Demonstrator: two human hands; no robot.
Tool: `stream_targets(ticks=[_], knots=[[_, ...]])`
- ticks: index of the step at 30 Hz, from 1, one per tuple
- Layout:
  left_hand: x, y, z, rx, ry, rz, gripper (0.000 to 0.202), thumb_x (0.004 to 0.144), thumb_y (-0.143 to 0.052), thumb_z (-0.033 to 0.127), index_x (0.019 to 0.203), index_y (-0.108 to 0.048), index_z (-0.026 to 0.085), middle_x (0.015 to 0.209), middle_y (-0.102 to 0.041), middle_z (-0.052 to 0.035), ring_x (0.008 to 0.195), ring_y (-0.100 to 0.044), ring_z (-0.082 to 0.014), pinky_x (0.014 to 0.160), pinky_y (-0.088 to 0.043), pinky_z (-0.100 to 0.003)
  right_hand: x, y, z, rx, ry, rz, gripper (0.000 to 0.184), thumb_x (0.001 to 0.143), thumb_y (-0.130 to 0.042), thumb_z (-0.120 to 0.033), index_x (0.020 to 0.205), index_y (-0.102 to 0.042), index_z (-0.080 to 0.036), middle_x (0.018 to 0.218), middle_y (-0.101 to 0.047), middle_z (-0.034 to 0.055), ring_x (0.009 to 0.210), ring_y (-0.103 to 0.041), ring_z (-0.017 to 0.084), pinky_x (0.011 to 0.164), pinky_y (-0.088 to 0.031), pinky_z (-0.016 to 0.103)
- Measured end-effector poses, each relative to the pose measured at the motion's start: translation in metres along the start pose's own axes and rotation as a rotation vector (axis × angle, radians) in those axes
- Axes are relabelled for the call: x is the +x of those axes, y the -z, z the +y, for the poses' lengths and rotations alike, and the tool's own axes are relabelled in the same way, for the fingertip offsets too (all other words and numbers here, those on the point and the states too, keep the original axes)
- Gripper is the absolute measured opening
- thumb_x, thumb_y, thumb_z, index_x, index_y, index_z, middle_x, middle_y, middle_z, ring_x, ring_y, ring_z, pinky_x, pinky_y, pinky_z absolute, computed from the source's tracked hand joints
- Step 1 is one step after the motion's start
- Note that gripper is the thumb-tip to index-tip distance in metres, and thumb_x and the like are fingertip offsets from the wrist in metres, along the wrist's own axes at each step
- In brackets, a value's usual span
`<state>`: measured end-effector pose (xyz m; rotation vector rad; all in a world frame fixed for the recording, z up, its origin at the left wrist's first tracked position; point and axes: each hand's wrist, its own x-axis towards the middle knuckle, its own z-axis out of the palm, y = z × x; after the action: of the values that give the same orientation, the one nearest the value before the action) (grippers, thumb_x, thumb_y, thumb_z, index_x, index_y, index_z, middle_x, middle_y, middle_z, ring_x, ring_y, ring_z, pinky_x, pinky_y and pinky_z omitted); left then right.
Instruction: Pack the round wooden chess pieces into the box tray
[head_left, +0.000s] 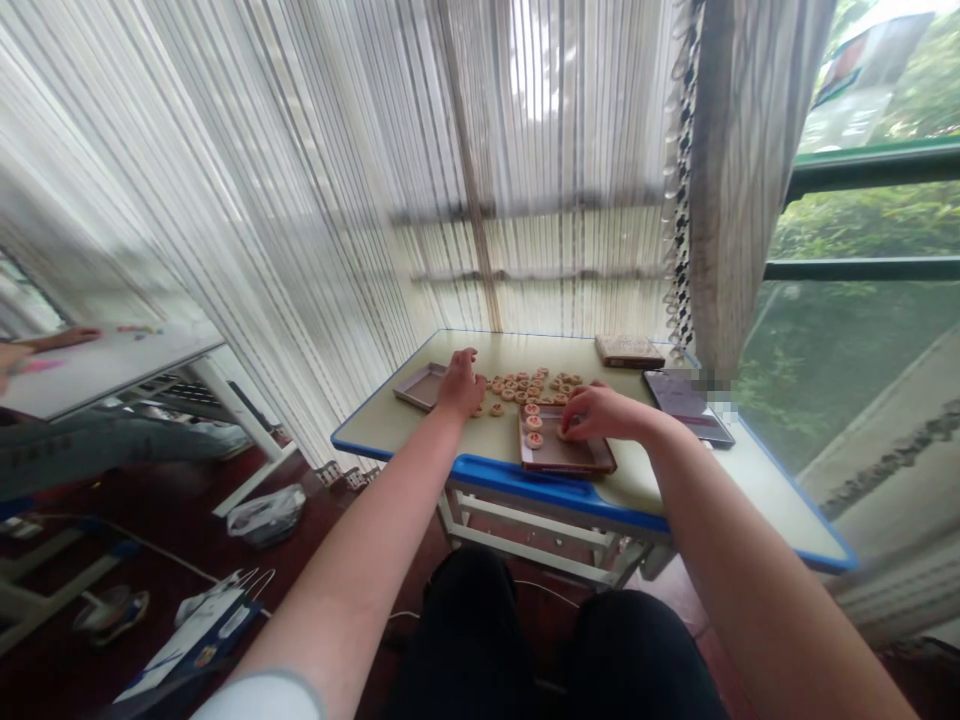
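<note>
Round wooden xiangqi pieces [523, 385] lie loosely spread over the middle of the table. A shallow box tray [577, 466] stands near the front edge, with several red-marked pieces [533, 424] in a column along its left side. My right hand [596, 412] reaches into this tray, its fingers closed on a xiangqi piece [562, 434] low over the tray floor. At the left edge of the loose pieces is my left hand [463, 384], fingers bent and apart, holding nothing visible. Another shallow tray [420, 387] sits beside it, partly hidden by the hand.
A closed flat box [628, 351] rests at the back right, with a dark tablet [679, 398] in front of it. Curtains [555, 250] hang behind the table [375, 420]. Another person's hand [75, 338] is over a white table at far left. Bags [266, 513] lie on the floor.
</note>
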<state>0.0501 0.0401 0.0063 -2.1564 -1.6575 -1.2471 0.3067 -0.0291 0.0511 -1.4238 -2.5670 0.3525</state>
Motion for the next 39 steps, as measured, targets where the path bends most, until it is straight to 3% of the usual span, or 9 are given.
stream_targets(ticks=[6,15,21,25,34,39], knots=[[-0.003,-0.004,0.001,0.037,-0.05,-0.124,0.04,0.075,-0.046,0.011,0.113,-0.044,0.021,0.109,-0.049,-0.0074,0.093,-0.054,-0.0183,0.082,-0.046,-0.033,0.004,-0.005,0.005,0.01,-0.038,0.025,0.029,0.065,-0.065,-0.041,0.089,-0.071,-0.027,0.087,-0.067,0.003,0.098,-0.051,0.025,0.087,-0.037,0.032],[0.0,-0.006,-0.003,0.021,0.028,-0.086,0.037,0.075,-0.046,0.011,0.11,-0.046,0.023,0.106,-0.05,-0.0063,0.09,-0.054,-0.0179,0.08,-0.046,-0.033,0.003,-0.006,-0.002,-0.017,-0.018,-0.006,0.025,0.065,-0.064,-0.035,0.088,-0.071,-0.027,0.089,-0.067,0.0012,0.096,-0.052,0.023,0.089,-0.035,0.032],[0.0,-0.006,-0.004,-0.001,0.022,-0.101,0.033,0.074,-0.047,0.011,0.106,-0.046,0.021,0.105,-0.051,-0.0074,0.088,-0.054,-0.0179,0.078,-0.046,-0.033,0.003,-0.005,-0.006,-0.063,-0.039,0.015,0.028,0.066,-0.063,-0.047,0.08,-0.071,-0.023,0.081,-0.067,0.0037,0.094,-0.052,0.025,0.088,-0.035,0.035],[0.001,-0.005,-0.002,0.006,0.019,-0.091,0.031,0.074,-0.046,0.01,0.103,-0.047,0.02,0.104,-0.052,-0.0073,0.088,-0.055,-0.0178,0.079,-0.046,-0.033,0.001,-0.005,-0.006,-0.006,-0.069,0.011,0.034,0.065,-0.065,-0.045,0.091,-0.07,-0.025,0.085,-0.066,0.0039,0.097,-0.051,0.025,0.082,-0.039,0.032],[0.003,-0.008,-0.004,-0.008,0.015,-0.069,0.029,0.074,-0.046,0.009,0.101,-0.047,0.02,0.1,-0.053,-0.0061,0.084,-0.055,-0.0167,0.079,-0.046,-0.033,0.0,-0.004,-0.01,0.003,0.014,0.005,0.017,0.067,-0.064,-0.036,0.078,-0.071,-0.026,0.085,-0.067,0.0011,0.095,-0.052,0.022,0.084,-0.038,0.029],[0.004,-0.009,-0.004,-0.01,0.015,-0.084,0.027,0.074,-0.047,0.011,0.099,-0.047,0.02,0.097,-0.053,-0.0058,0.08,-0.054,-0.0163,0.075,-0.046,-0.033,0.001,-0.006,-0.01,-0.052,0.001,0.029,0.027,0.067,-0.063,-0.041,0.087,-0.069,-0.023,0.088,-0.066,0.0038,0.095,-0.051,0.024,0.082,-0.038,0.031]])
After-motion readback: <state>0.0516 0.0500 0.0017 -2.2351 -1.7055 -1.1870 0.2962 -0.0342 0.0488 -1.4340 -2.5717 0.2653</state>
